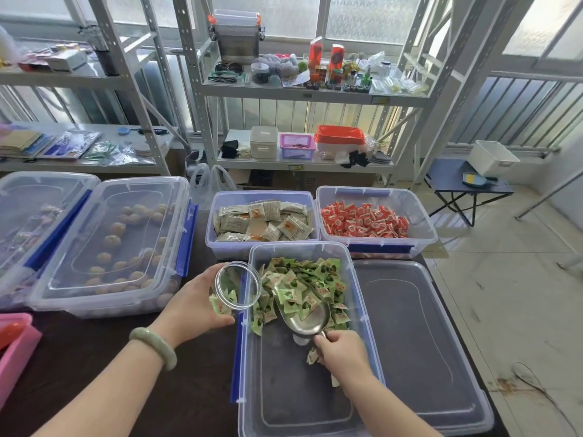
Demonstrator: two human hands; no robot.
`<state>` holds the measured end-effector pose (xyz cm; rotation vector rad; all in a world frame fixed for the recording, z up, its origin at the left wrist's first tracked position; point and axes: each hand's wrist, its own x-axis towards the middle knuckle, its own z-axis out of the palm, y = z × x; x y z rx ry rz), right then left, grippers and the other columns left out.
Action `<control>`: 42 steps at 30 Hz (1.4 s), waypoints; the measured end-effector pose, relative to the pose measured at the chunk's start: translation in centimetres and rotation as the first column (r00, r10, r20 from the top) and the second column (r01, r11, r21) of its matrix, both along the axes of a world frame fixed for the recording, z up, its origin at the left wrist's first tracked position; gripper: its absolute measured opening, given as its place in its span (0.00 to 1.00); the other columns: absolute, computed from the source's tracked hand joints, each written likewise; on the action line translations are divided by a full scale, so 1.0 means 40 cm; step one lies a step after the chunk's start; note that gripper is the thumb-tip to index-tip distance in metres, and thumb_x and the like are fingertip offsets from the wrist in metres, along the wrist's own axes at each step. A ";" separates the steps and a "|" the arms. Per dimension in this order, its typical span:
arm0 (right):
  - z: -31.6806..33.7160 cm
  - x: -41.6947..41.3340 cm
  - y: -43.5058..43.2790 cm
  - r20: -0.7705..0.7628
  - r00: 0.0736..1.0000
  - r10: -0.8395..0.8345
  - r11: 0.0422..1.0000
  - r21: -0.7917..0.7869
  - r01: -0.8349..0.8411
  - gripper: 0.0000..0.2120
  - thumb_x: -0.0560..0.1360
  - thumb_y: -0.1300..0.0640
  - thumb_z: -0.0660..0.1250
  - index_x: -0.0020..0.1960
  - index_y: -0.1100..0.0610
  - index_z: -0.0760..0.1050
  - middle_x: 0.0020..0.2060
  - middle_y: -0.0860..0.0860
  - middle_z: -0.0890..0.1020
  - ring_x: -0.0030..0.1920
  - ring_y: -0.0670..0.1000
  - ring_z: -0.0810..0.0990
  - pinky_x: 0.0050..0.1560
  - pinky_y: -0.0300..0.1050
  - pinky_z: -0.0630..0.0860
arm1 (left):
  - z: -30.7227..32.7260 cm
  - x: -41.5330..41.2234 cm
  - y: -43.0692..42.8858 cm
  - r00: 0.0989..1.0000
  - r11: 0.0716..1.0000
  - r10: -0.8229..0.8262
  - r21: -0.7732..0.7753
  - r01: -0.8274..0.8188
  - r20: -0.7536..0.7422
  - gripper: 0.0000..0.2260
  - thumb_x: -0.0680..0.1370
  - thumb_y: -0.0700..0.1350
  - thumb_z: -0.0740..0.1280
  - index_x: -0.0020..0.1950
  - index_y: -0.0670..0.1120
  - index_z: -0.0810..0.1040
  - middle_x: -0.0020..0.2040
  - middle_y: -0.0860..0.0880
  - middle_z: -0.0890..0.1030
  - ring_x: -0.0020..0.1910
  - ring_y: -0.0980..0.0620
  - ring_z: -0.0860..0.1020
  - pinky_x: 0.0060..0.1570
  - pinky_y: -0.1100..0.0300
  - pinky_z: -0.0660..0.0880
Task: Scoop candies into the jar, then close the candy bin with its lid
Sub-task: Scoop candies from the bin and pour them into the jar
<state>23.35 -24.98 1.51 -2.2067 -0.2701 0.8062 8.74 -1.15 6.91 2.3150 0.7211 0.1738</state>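
The candies [303, 288] are small green-and-white wrapped pieces, some with a red patch, heaped in the far half of a clear bin [362, 313] with blue side latches; the near half of the bin shows its bare floor, with a few stray pieces by the right wrist. The jar [238, 285] is clear plastic, tipped on its side so its round mouth faces the camera, and it sits at the bin's left rim, partly over the edge; a few green candies show through its wall at the lower left. The left hand [192, 305] wraps the jar from behind and below, fingers curled around its body, a pale green bangle [154, 346] on the wrist. The scoop [304, 310] is bare metal, its bowl pointing away into the heap and carrying several candies, just right of the jar mouth and lower. The right hand [342, 354] is closed around the scoop's short handle at the near end, inside the bin. The lid [419, 342] lies flat on the dark table [195, 383], just right of the bin and touching its side
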 end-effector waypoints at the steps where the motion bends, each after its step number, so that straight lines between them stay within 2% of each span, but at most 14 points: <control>1: 0.011 0.003 -0.003 0.010 1.000 0.005 1.000 0.021 -0.005 0.15 0.72 0.56 0.67 0.27 0.56 0.71 0.24 0.54 0.73 0.30 0.52 0.73 0.35 0.50 0.76 | 0.002 0.001 0.000 1.000 1.000 -0.001 0.004 0.001 0.007 0.43 0.57 0.50 0.79 0.67 0.63 0.62 0.52 0.68 0.73 0.51 0.67 0.72 0.50 0.71 0.66; 5: 0.061 0.020 -0.014 0.075 0.996 0.044 0.998 0.036 -0.047 0.16 0.72 0.56 0.66 0.28 0.62 0.73 0.24 0.54 0.72 0.24 0.49 0.71 0.28 0.39 0.66 | 0.014 0.009 -0.005 0.999 1.000 -0.015 0.017 0.015 0.028 0.42 0.58 0.49 0.79 0.66 0.63 0.62 0.50 0.70 0.71 0.50 0.67 0.72 0.45 0.73 0.65; 7: 0.095 0.028 -0.018 0.119 0.990 0.071 0.997 0.026 -0.075 0.16 0.72 0.55 0.66 0.31 0.67 0.74 0.25 0.54 0.73 0.26 0.49 0.69 0.30 0.41 0.64 | 0.018 0.011 -0.008 1.000 1.000 -0.009 0.022 0.008 0.026 0.42 0.58 0.50 0.79 0.67 0.62 0.62 0.49 0.70 0.71 0.47 0.67 0.72 0.43 0.74 0.65; 9: 0.135 0.039 -0.020 0.177 0.978 0.110 0.994 0.006 -0.113 0.16 0.71 0.55 0.65 0.33 0.67 0.76 0.26 0.54 0.73 0.29 0.50 0.70 0.33 0.42 0.65 | 0.019 0.011 -0.010 1.000 1.000 -0.006 0.030 0.006 0.026 0.42 0.58 0.50 0.79 0.67 0.61 0.62 0.47 0.72 0.68 0.45 0.68 0.71 0.41 0.77 0.65; 13: 0.238 0.065 -0.018 0.268 0.940 0.213 0.976 -0.026 -0.214 0.15 0.71 0.54 0.65 0.33 0.64 0.77 0.24 0.52 0.74 0.28 0.50 0.73 0.34 0.43 0.69 | 0.023 0.010 -0.012 1.000 0.999 0.009 0.037 -0.009 0.020 0.43 0.58 0.50 0.79 0.68 0.60 0.62 0.45 0.71 0.67 0.45 0.67 0.69 0.40 0.78 0.64; 16: 0.323 0.085 -0.003 0.295 0.879 0.375 0.927 -0.141 -0.349 0.12 0.72 0.52 0.67 0.35 0.58 0.82 0.24 0.50 0.79 0.27 0.48 0.77 0.34 0.42 0.76 | 0.024 0.006 -0.012 1.000 0.999 0.012 0.031 -0.013 0.025 0.43 0.57 0.50 0.79 0.67 0.60 0.63 0.46 0.72 0.68 0.45 0.67 0.70 0.41 0.78 0.64; 18: 0.371 0.090 0.019 0.306 0.826 0.474 0.879 -0.222 -0.422 0.12 0.72 0.51 0.67 0.39 0.58 0.84 0.30 0.55 0.84 0.30 0.50 0.79 0.39 0.47 0.81 | 0.025 0.004 -0.013 1.000 1.000 0.009 0.020 -0.009 0.026 0.42 0.57 0.50 0.79 0.67 0.59 0.63 0.46 0.72 0.68 0.44 0.70 0.71 0.41 0.79 0.65; 20: 0.410 0.089 0.047 0.333 0.761 0.556 0.827 -0.313 -0.467 0.13 0.72 0.50 0.67 0.41 0.59 0.84 0.34 0.57 0.85 0.31 0.54 0.81 0.38 0.47 0.81 | 0.027 0.001 -0.014 1.000 1.000 0.003 0.007 -0.003 0.028 0.42 0.57 0.50 0.79 0.67 0.59 0.63 0.46 0.72 0.69 0.45 0.77 0.69 0.41 0.79 0.65; 22: 0.440 0.084 0.077 0.355 0.704 0.614 0.782 -0.389 -0.486 0.13 0.71 0.50 0.68 0.40 0.59 0.84 0.34 0.57 0.85 0.30 0.53 0.78 0.32 0.42 0.76 | 0.029 -0.002 -0.016 1.000 1.000 0.002 0.006 -0.002 0.024 0.43 0.57 0.50 0.79 0.67 0.61 0.62 0.46 0.72 0.70 0.45 0.80 0.67 0.40 0.77 0.66; 27: 0.489 0.064 0.152 0.388 0.569 0.725 0.678 -0.548 -0.490 0.10 0.71 0.54 0.66 0.38 0.60 0.80 0.29 0.53 0.77 0.31 0.52 0.75 0.29 0.40 0.71 | 0.038 -0.008 -0.024 1.000 1.000 0.010 -0.003 -0.010 0.026 0.43 0.57 0.51 0.79 0.65 0.66 0.60 0.47 0.71 0.72 0.47 0.77 0.70 0.40 0.75 0.66; 31: 0.537 0.038 0.190 0.404 0.452 0.795 0.600 -0.629 -0.494 0.15 0.70 0.57 0.65 0.27 0.56 0.65 0.25 0.51 0.70 0.26 0.48 0.69 0.23 0.38 0.64 | 0.039 -0.012 -0.028 0.999 1.000 0.019 -0.018 -0.019 0.033 0.42 0.57 0.51 0.79 0.63 0.67 0.60 0.48 0.70 0.74 0.49 0.77 0.70 0.39 0.76 0.67; 36: 0.576 0.003 0.215 0.430 0.332 0.840 0.542 -0.699 -0.466 0.15 0.69 0.62 0.62 0.27 0.56 0.61 0.27 0.51 0.67 0.27 0.49 0.67 0.30 0.43 0.68 | 0.035 -0.017 -0.030 0.998 0.999 0.027 -0.019 -0.026 0.049 0.41 0.57 0.49 0.79 0.62 0.67 0.61 0.45 0.68 0.75 0.48 0.81 0.67 0.40 0.82 0.65; 39: 0.580 -0.008 0.217 0.440 0.298 0.847 0.532 -0.711 -0.460 0.15 0.69 0.62 0.62 0.28 0.55 0.60 0.28 0.51 0.67 0.33 0.53 0.71 0.35 0.46 0.71 | 0.034 -0.021 -0.028 0.998 0.999 0.036 -0.007 -0.035 0.053 0.40 0.57 0.50 0.79 0.62 0.67 0.61 0.44 0.69 0.73 0.46 0.82 0.66 0.42 0.83 0.63; 42: 0.577 -0.001 0.205 0.464 0.318 0.827 0.563 -0.681 -0.468 0.16 0.70 0.61 0.63 0.28 0.55 0.60 0.28 0.50 0.67 0.28 0.49 0.67 0.33 0.45 0.70 | 0.030 -0.025 -0.025 0.999 0.999 0.033 -0.001 -0.033 0.034 0.41 0.58 0.51 0.79 0.64 0.64 0.61 0.45 0.70 0.72 0.42 0.77 0.69 0.41 0.82 0.64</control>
